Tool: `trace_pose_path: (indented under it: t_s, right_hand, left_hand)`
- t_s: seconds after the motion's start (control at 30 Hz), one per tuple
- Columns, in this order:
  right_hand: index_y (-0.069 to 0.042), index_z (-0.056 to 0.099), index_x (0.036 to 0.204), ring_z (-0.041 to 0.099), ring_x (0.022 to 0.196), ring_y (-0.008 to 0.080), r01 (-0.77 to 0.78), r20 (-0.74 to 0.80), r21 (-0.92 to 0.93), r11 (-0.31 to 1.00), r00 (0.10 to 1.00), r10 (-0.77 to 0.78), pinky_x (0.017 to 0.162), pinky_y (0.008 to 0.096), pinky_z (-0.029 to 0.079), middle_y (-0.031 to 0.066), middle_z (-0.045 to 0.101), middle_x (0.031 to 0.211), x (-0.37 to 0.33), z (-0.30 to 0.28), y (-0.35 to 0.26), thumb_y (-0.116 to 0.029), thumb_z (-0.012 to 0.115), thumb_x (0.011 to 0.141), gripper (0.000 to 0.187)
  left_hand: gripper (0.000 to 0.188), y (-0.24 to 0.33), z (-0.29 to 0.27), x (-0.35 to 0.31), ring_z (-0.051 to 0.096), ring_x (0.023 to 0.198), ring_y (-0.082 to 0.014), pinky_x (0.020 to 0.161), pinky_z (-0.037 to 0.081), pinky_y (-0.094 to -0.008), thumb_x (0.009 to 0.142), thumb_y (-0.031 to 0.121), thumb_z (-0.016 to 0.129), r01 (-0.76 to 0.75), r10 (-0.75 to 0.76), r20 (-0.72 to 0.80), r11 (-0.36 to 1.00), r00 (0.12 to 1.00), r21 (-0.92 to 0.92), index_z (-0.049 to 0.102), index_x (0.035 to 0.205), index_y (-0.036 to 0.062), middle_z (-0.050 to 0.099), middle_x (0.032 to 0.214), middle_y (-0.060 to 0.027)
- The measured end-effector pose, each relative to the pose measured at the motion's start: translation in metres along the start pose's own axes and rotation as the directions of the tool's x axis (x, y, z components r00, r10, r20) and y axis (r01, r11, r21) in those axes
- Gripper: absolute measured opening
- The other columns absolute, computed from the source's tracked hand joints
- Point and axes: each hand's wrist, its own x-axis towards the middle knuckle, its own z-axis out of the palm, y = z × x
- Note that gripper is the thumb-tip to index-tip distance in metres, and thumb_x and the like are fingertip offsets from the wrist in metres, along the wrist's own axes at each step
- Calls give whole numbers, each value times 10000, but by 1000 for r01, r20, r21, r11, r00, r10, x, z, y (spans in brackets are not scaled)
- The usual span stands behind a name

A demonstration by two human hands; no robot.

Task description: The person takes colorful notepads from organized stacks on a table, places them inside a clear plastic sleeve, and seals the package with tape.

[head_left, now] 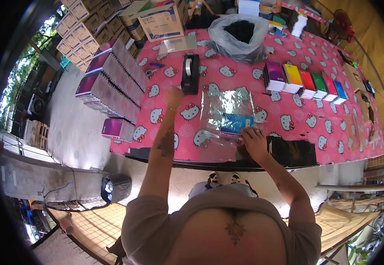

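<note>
A blue spiral notebook [236,123] lies on a sheet of clear plastic [214,108], which spreads past it on the far and left sides. My right hand [254,142] grips the notebook's near right corner, fingers bent over the edge and the plastic. Farther off and to the left, a black tape dispenser [194,84] with a pale roll stands on the table. My left hand [173,97] is at the dispenser's near left end, its fingers drawn together. What is between those fingers, tape or nothing, is too small to tell.
Tall stacks of purple notebooks [112,86] line the table's left edge. Colored notebook piles [291,79] stand at the right. Behind are a clear plastic bag [238,37] with dark contents, a cardboard box [163,22] and blue-handled pliers [154,68]. A pink patterned cloth [227,73] covers the table.
</note>
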Motion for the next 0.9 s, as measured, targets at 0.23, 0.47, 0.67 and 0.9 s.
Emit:
trace_pose_path:
  t_s: [0.23, 0.47, 0.67, 0.9]
  right_hand:
    - [-97, 631, 1104, 610, 989, 201, -28, 85, -16, 999, 996, 29, 875, 384, 437, 36, 603, 1005, -8, 0, 15, -238, 656, 838, 302]
    - [-103, 630, 994, 606, 970, 215, 41, 19, 52, 998, 999, -42, 857, 391, 427, 32, 589, 953, -5, -4, 18, -254, 680, 819, 237]
    - [-116, 638, 1103, 575, 1035, 241, 21, 44, 78, 997, 999, -24, 873, 420, 413, 62, 577, 1015, -1, -12, 28, -315, 706, 810, 360]
    - [-112, 603, 1298, 578, 1058, 301, 59, 106, 236, 970, 991, -86, 913, 428, 433, 139, 593, 1043, 39, 22, 69, -475, 645, 881, 554]
  left_hand:
    - [219, 129, -27, -126, 620, 615, -88, 577, 488, -260, 826, 199, 702, 200, 171, 490, 763, 855, -615, 728, 776, -13, 675, 657, -50]
    - [429, 170, 14, -206, 697, 708, -300, 647, 534, -421, 852, 442, 684, -193, 175, 472, 981, 864, -9, 725, 765, 23, 699, 740, -164]
    - [555, 177, 2, -217, 671, 673, -363, 604, 505, -487, 836, 589, 671, -308, 177, 446, 921, 877, 240, 706, 738, 44, 662, 684, -173]
    - [388, 182, -17, -271, 632, 1029, -351, 847, 497, -458, 806, 344, 756, -567, 534, 244, 819, 809, 86, 653, 1058, 68, 664, 1109, -172]
